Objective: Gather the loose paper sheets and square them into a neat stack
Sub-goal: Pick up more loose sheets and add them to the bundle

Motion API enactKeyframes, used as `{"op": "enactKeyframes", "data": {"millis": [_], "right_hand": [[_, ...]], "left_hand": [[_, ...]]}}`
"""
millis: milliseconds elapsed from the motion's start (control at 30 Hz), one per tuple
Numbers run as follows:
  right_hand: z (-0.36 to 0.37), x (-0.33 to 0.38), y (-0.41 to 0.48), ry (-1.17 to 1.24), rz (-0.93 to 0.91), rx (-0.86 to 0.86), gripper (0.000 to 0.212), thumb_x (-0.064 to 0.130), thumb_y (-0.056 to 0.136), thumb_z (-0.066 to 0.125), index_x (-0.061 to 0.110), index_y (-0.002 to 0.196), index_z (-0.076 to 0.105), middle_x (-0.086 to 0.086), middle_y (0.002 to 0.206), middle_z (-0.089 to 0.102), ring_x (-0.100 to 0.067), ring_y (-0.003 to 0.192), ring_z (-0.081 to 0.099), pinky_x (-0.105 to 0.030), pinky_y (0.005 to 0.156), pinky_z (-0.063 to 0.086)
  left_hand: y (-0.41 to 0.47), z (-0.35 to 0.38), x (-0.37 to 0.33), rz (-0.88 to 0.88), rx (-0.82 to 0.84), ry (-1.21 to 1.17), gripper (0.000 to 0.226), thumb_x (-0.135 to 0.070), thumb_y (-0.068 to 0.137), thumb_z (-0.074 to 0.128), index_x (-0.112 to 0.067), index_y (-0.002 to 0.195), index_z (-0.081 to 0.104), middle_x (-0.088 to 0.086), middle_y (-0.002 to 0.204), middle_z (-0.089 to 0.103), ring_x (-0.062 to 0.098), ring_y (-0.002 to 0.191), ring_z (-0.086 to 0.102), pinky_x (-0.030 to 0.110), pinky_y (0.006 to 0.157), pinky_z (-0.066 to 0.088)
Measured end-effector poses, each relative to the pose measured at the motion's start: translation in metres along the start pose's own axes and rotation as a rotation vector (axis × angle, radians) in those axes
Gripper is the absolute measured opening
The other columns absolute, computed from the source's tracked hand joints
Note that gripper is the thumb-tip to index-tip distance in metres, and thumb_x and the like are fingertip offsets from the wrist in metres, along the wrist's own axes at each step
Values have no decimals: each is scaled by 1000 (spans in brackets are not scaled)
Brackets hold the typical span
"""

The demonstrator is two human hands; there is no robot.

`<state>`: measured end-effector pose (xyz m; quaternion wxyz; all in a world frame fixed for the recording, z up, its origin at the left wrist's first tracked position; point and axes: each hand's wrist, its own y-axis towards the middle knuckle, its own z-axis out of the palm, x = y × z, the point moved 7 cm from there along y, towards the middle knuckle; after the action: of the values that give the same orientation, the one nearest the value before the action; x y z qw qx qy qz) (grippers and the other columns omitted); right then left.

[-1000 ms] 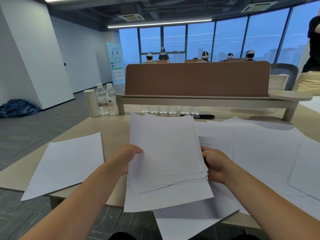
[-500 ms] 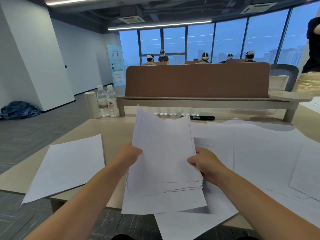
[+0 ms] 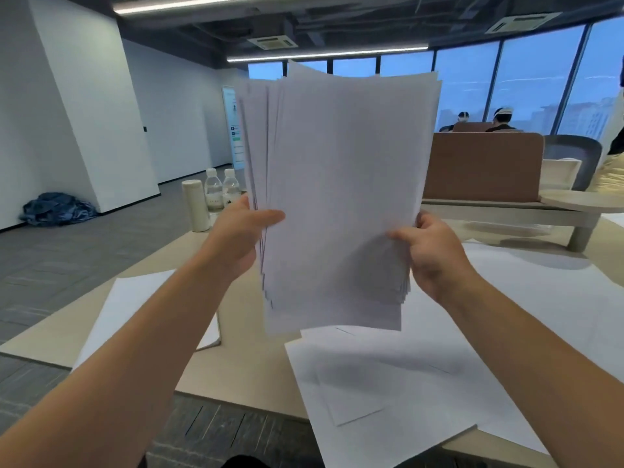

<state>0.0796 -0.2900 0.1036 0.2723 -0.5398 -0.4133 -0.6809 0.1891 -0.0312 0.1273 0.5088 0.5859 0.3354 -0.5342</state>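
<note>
The bundle of paper sheets (image 3: 341,197) stands upright in the air above the desk (image 3: 250,363), its lower edges clear of the surface. The sheets are not yet square: the edges fan apart along the left side and step unevenly at the bottom and top. The left hand (image 3: 236,238) grips the bundle's left edge low down, thumb lying across the front sheet. The right hand (image 3: 432,255) grips the right edge at about the same height, its thumb pressed on the front and its fingers curled behind.

Beneath the bundle and off to the right, more loose sheets (image 3: 405,383) lie overlapping on the desk, some hanging over its near edge. A separate sheet pile (image 3: 135,305) lies flat at the left, partly hidden by the left forearm. At the far left of the desk stand a cream cylindrical flask (image 3: 196,206) and two water bottles (image 3: 221,189) just beside it. A brown divider panel (image 3: 479,167) rises behind on the right, with a grey chair (image 3: 574,160) beyond it. A dark blue heap (image 3: 57,209) lies on the floor by the wall.
</note>
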Motion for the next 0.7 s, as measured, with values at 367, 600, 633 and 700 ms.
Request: {"op": "enactKeyframes", "data": {"millis": [367,600,633,700], "right_hand": [[1,-38,-15,149,163,145,29,14,79,79,9,107,73,-7,105,77,-29,100,72,-43,93,55],[3,-21,-11,244,112,103,45,29,68,84,14,108,69,-2,102,78,-21,94,75,-34,81,56],[4,-20,-9,258,115,103,50,32,65,84,15,109,69,-2,103,78,-22,95,74,-34,82,56],[7,-19,-10,262,122,106,51,34,62,84,16,107,69,-1,98,78,-22,94,74,-35,81,57]], "left_hand": [[-16,1,34,-7,16,-124,31,-8,89,67,-7,120,65,11,117,72,30,112,66,53,104,46],[-16,7,19,50,70,-66,47,-29,72,82,-11,114,68,6,112,74,23,108,69,46,103,49],[-16,8,18,52,72,-80,52,-30,70,84,-11,115,67,7,113,74,24,108,69,46,102,49],[-15,8,19,49,65,-114,58,-33,68,87,-11,118,66,9,113,74,27,108,69,49,99,52]]}}
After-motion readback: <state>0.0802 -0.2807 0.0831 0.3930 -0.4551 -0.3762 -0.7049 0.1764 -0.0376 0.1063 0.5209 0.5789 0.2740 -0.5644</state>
